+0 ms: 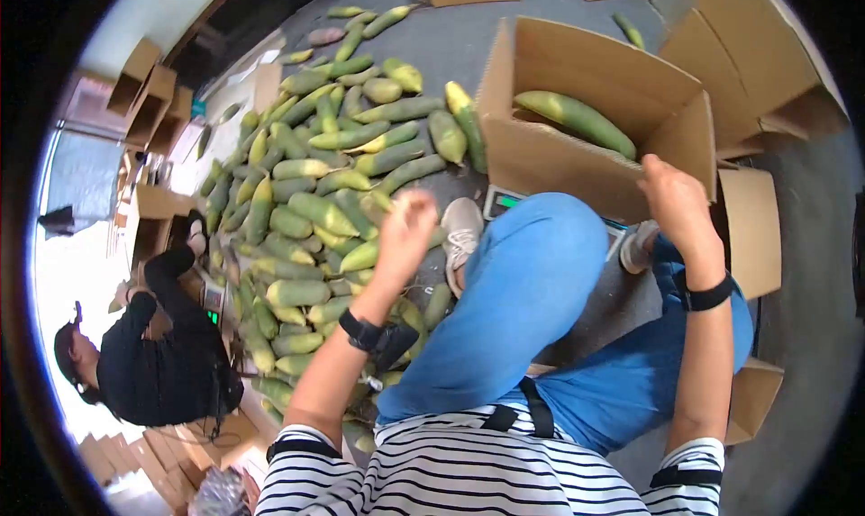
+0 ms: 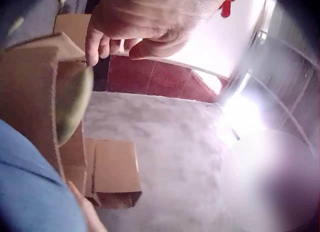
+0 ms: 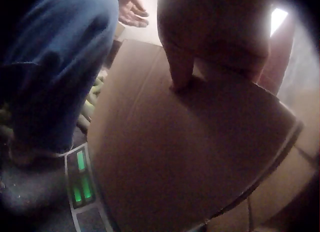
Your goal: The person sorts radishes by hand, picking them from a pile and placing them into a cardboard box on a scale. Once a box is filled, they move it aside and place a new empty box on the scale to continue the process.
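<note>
**One long green vegetable in the box, the right hand at its rim, the left hand empty**

Head view: a cardboard box stands on a scale on the floor, probably so that box and contents can be weighed together. One long green vegetable lies inside; the box's depth hides anything beneath. The right hand is at the near rim, by the right corner. The left hand is above the pile of green vegetables, its fingers loosely bent and holding nothing; blur hides their exact spacing. The pile spreads toward the floor's left edge, beside the seated person's shoe, perhaps to keep it within reach. Another person sits across it.

Left wrist view: the left hand's fingers hang bent, some with gaps between them, clamped on nothing. The vegetable slants inside the box. A second box stands on the floor, well apart from the red wall base along the floor's edge.

Right wrist view: the right hand grips the rim, thumb against the outer wall, seemingly to steady the box. The fingers beyond the rim are hidden, so their spacing cannot be told. The scale's green display faces the knee, likely for easy reading.
</note>
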{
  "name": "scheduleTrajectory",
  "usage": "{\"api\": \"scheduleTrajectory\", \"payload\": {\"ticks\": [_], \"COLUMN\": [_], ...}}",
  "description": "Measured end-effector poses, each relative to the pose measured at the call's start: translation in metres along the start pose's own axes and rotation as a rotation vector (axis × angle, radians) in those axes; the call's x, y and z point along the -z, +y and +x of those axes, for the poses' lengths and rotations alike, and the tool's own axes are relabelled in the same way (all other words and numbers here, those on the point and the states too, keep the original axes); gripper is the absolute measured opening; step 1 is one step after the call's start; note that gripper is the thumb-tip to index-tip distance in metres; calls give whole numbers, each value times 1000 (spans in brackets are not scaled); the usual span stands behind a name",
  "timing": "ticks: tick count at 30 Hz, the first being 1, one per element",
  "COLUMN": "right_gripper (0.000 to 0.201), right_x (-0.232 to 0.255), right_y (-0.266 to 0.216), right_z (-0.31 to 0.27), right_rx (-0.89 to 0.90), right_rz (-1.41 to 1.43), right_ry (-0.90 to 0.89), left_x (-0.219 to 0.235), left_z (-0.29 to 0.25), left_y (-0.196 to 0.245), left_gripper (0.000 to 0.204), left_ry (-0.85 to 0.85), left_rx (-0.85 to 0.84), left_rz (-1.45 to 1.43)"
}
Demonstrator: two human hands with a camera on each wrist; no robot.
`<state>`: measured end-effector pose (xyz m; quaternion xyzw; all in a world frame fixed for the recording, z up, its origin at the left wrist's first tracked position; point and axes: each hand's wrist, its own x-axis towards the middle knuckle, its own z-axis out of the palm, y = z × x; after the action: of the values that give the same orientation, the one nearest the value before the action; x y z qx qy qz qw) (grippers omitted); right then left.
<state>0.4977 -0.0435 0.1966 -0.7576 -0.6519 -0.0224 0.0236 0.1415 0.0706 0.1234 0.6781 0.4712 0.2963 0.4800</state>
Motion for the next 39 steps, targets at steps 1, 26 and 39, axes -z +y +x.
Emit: {"api": "scheduleTrajectory", "payload": {"ticks": [1, 26, 39], "right_gripper": [14, 21, 10], "right_x": [1, -4, -15], "right_y": [-2, -1, 0], "right_z": [1, 1, -4], "right_rx": [15, -95, -28], "right_rz": [27, 55, -1], "right_ry": [1, 25, 143], "left_x": [9, 183, 41], "left_z": [-28, -87, 40], "left_y": [-30, -118, 161], "left_gripper": [23, 52, 54], "left_ry": [-68, -274, 273], "left_rx": [26, 12, -422], "left_rz": [127, 1279, -157]}}
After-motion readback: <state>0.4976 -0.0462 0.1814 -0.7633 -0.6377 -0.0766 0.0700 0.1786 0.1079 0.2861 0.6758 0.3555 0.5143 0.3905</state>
